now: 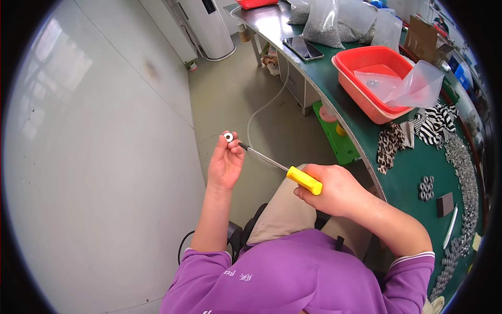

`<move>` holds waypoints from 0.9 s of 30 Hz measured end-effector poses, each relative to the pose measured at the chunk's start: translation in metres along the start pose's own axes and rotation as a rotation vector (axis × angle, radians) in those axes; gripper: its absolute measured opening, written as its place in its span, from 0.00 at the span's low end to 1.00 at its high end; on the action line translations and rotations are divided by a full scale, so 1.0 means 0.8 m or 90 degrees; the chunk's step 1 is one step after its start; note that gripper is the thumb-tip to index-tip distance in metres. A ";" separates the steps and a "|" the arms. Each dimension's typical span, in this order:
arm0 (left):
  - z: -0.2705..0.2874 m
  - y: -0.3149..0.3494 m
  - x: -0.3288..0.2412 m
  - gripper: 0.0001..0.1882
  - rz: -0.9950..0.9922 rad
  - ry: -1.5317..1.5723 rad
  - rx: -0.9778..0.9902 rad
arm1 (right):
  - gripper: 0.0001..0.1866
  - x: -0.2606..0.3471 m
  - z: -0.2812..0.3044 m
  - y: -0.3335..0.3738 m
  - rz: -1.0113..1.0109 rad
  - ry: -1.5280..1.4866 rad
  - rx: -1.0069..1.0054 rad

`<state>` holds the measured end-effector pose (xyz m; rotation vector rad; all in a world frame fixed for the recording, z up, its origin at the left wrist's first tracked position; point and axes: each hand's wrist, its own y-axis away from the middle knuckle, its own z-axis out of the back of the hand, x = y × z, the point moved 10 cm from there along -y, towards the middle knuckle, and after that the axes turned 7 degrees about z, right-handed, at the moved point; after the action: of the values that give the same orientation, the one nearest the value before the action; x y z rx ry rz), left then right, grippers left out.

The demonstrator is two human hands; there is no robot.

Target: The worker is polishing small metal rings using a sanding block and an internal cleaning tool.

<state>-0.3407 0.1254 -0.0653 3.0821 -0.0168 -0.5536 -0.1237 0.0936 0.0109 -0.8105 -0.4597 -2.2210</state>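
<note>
Between the fingertips of my left hand (226, 166) is a small silver metal ring (228, 137) with a dark hole, held up over the floor. My right hand (334, 189) is closed round the yellow handle of a screwdriver (305, 179). Its long metal shaft points up and left, and the dark tip (243, 146) is close beside the ring and my left fingers. Whether the tip touches the fingers I cannot tell.
To the right, a green-topped bench (400, 180) carries a cluster of metal rings (426, 188), a dark block (445, 204), a white pen (451, 226) and a long heap of small metal parts (463, 172). Farther back stand red baskets (351, 83), patterned cloths (389, 146), a phone (303, 48) and filled plastic bags (322, 25).
</note>
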 end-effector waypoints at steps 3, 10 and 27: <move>0.001 0.001 0.001 0.09 0.009 0.032 0.013 | 0.17 -0.001 0.000 0.001 -0.010 0.018 0.007; -0.005 0.002 -0.012 0.09 -0.005 0.017 0.079 | 0.16 0.002 0.003 0.003 -0.003 0.031 0.007; -0.025 0.015 -0.036 0.18 -0.220 -0.586 -0.088 | 0.15 0.002 0.002 0.002 0.047 0.047 -0.032</move>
<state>-0.3606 0.1140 -0.0362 2.4162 0.5151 -1.8144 -0.1228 0.0928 0.0130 -0.7570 -0.3355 -2.1938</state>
